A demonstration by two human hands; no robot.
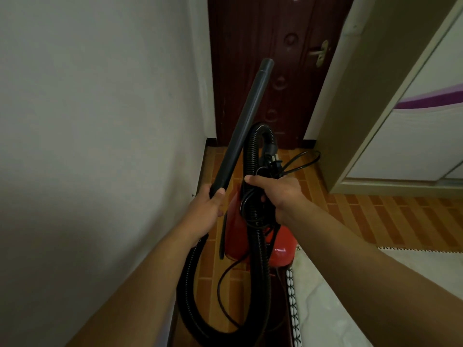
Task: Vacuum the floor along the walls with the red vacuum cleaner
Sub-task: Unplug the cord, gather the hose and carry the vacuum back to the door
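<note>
Left hand (208, 207) grips the black wand (240, 126); right hand (278, 196) clutches the black hose (258, 246) above the red vacuum cleaner (281, 250). Left of it I see white wall (100, 121), beyond it a dark door (250, 58), beneath it brown tiled floor (375, 216).

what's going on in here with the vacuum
A person grips the black wand in the left hand, its tip raised toward the door. The right hand grips the hose on top of the red vacuum. The wand is off the floor, so no vacuuming yet.
</note>
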